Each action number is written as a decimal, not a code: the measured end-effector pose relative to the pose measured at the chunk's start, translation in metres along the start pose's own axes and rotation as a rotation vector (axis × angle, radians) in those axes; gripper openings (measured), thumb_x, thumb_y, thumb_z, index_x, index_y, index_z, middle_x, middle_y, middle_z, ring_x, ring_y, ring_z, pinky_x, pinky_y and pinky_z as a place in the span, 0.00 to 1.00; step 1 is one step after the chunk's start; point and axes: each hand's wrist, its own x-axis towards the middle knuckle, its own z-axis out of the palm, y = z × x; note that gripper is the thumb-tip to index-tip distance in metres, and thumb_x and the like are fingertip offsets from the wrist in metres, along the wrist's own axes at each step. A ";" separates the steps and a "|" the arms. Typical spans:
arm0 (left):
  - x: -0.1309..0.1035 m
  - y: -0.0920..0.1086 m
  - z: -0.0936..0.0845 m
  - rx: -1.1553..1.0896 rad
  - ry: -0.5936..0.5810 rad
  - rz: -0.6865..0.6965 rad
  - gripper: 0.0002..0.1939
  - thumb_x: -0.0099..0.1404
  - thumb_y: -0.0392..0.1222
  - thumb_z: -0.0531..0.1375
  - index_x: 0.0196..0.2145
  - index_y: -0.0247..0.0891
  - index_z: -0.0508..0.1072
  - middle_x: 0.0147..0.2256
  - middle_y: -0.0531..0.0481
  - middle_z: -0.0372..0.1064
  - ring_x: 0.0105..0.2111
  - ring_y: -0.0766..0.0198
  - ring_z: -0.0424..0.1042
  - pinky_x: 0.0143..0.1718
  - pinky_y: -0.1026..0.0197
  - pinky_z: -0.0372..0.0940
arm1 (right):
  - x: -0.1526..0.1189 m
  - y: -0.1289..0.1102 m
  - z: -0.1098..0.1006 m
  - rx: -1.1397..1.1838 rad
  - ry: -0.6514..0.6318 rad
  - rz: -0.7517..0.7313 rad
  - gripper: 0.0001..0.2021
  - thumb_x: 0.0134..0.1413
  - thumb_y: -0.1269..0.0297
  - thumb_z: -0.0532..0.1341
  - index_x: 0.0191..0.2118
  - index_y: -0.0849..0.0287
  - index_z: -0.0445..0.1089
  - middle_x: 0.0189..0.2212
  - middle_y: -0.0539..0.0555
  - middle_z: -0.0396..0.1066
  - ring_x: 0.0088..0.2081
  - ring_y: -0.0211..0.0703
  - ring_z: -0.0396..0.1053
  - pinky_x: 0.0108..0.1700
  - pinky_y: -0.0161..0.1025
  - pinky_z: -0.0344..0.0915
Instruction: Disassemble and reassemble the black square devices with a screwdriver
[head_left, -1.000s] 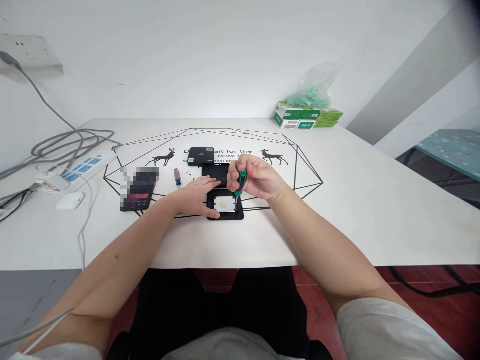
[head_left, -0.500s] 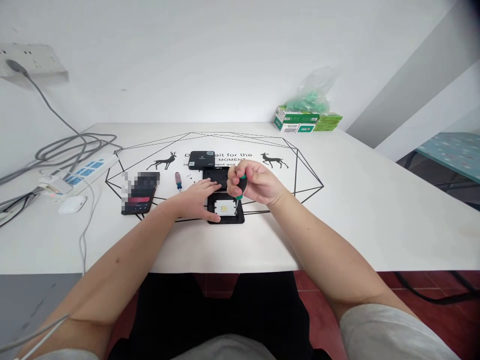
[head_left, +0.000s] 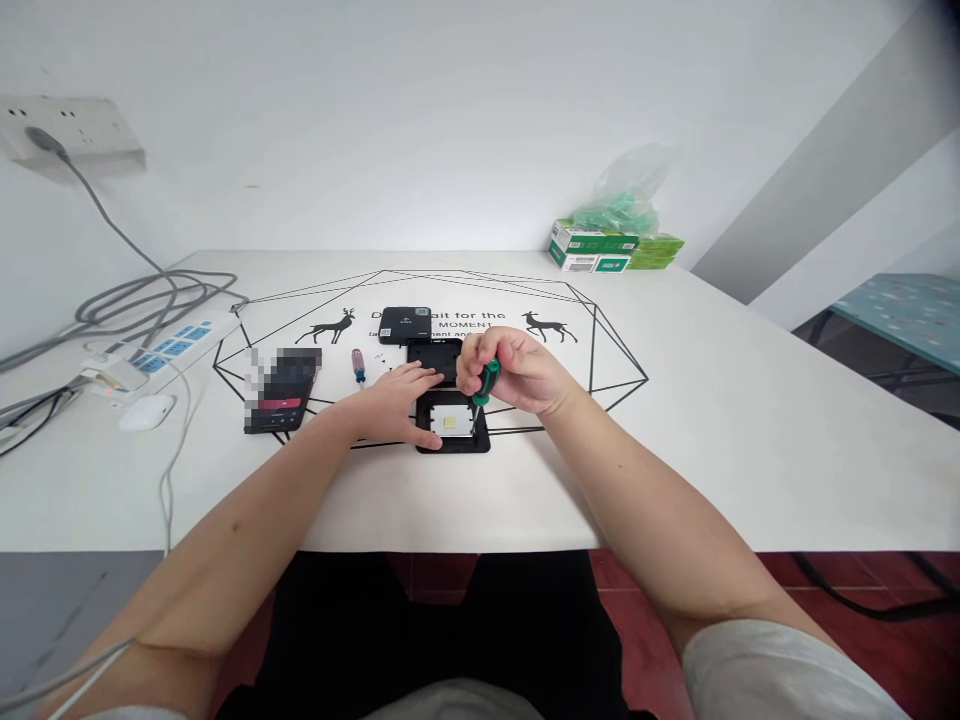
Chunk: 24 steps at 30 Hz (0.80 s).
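Note:
My right hand (head_left: 514, 370) is closed around the green and black handle of a screwdriver (head_left: 489, 380). The screwdriver's shaft points down to the right edge of a white metal plate with a yellowish square (head_left: 451, 422), which lies inside an open black casing (head_left: 453, 447). My left hand (head_left: 396, 405) rests with spread fingers over the casing's left side, its thumb at the lower left corner of the plate. Behind it lies a second black casing part (head_left: 433, 358), partly covered by my left fingers. The tip of the screwdriver is too small to make out.
Farther back sits a flat black box (head_left: 405, 324). A second screwdriver (head_left: 358, 366) and tiny dark bits, perhaps screws (head_left: 382, 358), lie left of it. A phone (head_left: 289, 390), a white mouse-like case (head_left: 148, 411), a power strip (head_left: 180, 345) with cables, and green boxes (head_left: 596, 245) are around.
The screwdriver handle has turned and tilted slightly within my right fingers. My left hand stays in place on the casing. The whole view has shifted down a little.

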 end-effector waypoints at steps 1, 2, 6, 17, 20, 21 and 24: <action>0.000 0.001 -0.001 0.003 0.000 0.002 0.63 0.61 0.73 0.69 0.81 0.42 0.50 0.81 0.41 0.40 0.81 0.36 0.34 0.79 0.38 0.44 | 0.000 -0.001 0.001 0.016 -0.011 0.016 0.22 0.58 0.45 0.76 0.34 0.58 0.73 0.31 0.47 0.73 0.29 0.36 0.75 0.35 0.39 0.74; 0.000 0.001 -0.001 0.006 0.004 0.006 0.62 0.61 0.73 0.69 0.81 0.42 0.51 0.81 0.41 0.41 0.81 0.36 0.35 0.78 0.38 0.44 | -0.001 -0.001 0.002 0.034 -0.018 0.036 0.21 0.60 0.46 0.75 0.34 0.58 0.71 0.30 0.47 0.73 0.28 0.36 0.74 0.35 0.39 0.74; 0.001 -0.002 0.001 0.006 0.015 0.019 0.60 0.61 0.74 0.69 0.80 0.45 0.54 0.81 0.41 0.44 0.80 0.35 0.37 0.77 0.37 0.46 | 0.000 0.001 0.003 0.068 -0.038 0.052 0.22 0.61 0.44 0.74 0.34 0.57 0.70 0.30 0.48 0.74 0.30 0.37 0.75 0.36 0.39 0.74; 0.003 -0.009 0.005 0.000 0.034 0.043 0.59 0.61 0.75 0.69 0.79 0.45 0.55 0.81 0.41 0.44 0.80 0.34 0.37 0.77 0.36 0.46 | -0.001 -0.001 0.003 0.066 -0.080 0.052 0.16 0.64 0.49 0.74 0.37 0.58 0.77 0.31 0.48 0.75 0.30 0.38 0.75 0.38 0.40 0.73; 0.004 -0.011 0.006 -0.004 0.043 0.053 0.59 0.61 0.75 0.69 0.79 0.46 0.55 0.80 0.41 0.45 0.80 0.34 0.38 0.77 0.36 0.47 | -0.001 -0.002 0.002 0.092 -0.075 0.091 0.17 0.66 0.48 0.71 0.37 0.57 0.76 0.29 0.49 0.74 0.31 0.39 0.75 0.39 0.40 0.73; 0.004 -0.012 0.006 -0.004 0.044 0.055 0.59 0.61 0.75 0.68 0.79 0.46 0.55 0.80 0.41 0.45 0.80 0.34 0.38 0.77 0.36 0.48 | -0.001 -0.002 0.002 0.088 -0.074 0.087 0.17 0.66 0.47 0.71 0.37 0.57 0.76 0.31 0.49 0.75 0.33 0.39 0.76 0.40 0.41 0.74; 0.003 -0.011 0.005 0.008 0.038 0.051 0.59 0.61 0.76 0.68 0.79 0.46 0.55 0.80 0.41 0.45 0.80 0.35 0.38 0.77 0.36 0.47 | -0.001 -0.001 0.001 0.047 -0.056 0.045 0.18 0.61 0.47 0.75 0.36 0.58 0.76 0.37 0.50 0.74 0.37 0.39 0.78 0.44 0.40 0.77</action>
